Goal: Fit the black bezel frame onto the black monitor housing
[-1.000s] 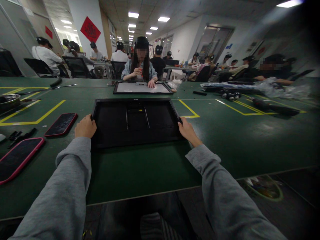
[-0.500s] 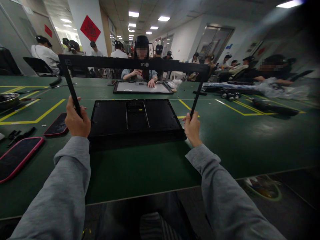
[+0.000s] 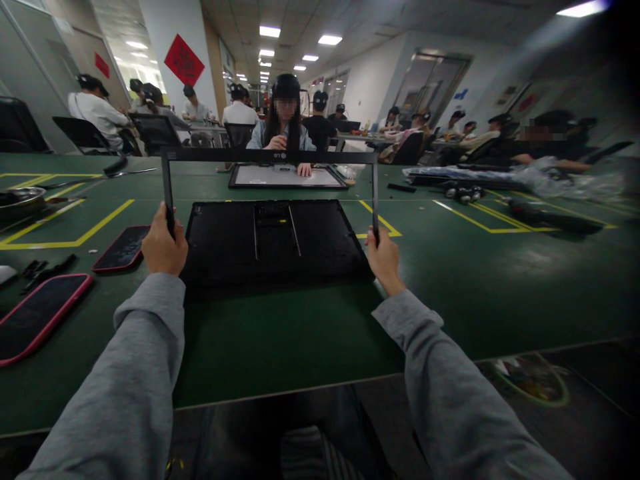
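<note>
Left hand point(image 3: 165, 247), right hand point(image 3: 384, 260): fingers curled round opposite sides of slim black plastic frame point(image 3: 240, 156), likely for balance; rectangular black shell point(image 3: 225, 240) between.

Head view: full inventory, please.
worktop: 1, green, foreground
shell: 1, black, centre
frame: 1, black, held up, centre
phones: 2, black, pink-edged, left
bowl: 1, metallic, far left
panel: 1, grey, far side
tape strips: several, yellow, worktop
plastic wrap: count unclear, clear, right
blurred items: several, dark, right
signs: 2, red, upper left
co-workers: several, mixed clothing, background
left hand: 1, bare, frame's left side
right hand: 1, bare, frame's right side
</note>
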Tool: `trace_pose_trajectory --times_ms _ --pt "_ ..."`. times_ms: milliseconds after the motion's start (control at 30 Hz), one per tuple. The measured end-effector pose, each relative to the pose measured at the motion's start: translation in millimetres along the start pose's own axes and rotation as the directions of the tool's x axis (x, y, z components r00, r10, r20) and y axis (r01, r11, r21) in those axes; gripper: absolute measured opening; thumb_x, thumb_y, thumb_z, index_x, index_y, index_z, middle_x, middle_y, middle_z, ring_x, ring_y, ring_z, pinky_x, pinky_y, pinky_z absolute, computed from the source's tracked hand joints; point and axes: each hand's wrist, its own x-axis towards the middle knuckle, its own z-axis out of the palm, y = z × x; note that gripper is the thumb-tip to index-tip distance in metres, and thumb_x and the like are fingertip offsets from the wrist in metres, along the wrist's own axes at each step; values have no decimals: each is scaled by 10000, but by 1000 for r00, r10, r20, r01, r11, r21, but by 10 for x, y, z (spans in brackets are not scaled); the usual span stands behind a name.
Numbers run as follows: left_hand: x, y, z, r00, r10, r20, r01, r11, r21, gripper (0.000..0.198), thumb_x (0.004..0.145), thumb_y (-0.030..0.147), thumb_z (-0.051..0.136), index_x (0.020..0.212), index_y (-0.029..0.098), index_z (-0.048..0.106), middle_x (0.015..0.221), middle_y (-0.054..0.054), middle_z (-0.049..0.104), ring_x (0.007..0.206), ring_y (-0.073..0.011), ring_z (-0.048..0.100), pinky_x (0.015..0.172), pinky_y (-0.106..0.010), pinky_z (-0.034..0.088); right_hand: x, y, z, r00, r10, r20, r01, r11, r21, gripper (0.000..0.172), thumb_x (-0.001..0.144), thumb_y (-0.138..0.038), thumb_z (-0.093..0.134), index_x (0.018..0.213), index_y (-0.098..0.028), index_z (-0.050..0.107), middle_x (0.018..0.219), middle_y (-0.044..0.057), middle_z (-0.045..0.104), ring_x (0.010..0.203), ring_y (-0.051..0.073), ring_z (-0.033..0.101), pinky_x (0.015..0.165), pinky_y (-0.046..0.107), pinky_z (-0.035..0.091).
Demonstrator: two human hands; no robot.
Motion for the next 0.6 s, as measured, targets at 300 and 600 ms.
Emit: trace_pose_trajectory --times_ms 300,600 --pt "16 -131 146 989 -66 135 51 993 107 636 973 396 345 1570 178 360 1484 -145 550 1318 -308 556 1125 -457 404 16 50 46 996 25 88 -17 996 -86 430 1000 -437 356 1176 -177 650 1032 153 739 939 313 678 832 405 500" --pt "35 -212 236 969 -52 241 -6 972 234 636 949 377 370 1512 92 449 1348 -218 623 1255 -348 577 1048 -462 455 20 113 132 985 -12 172 40 987 -158 419 994 -322 386 1218 -109 670 1193 188 712 1064 305 665 915 387 484"
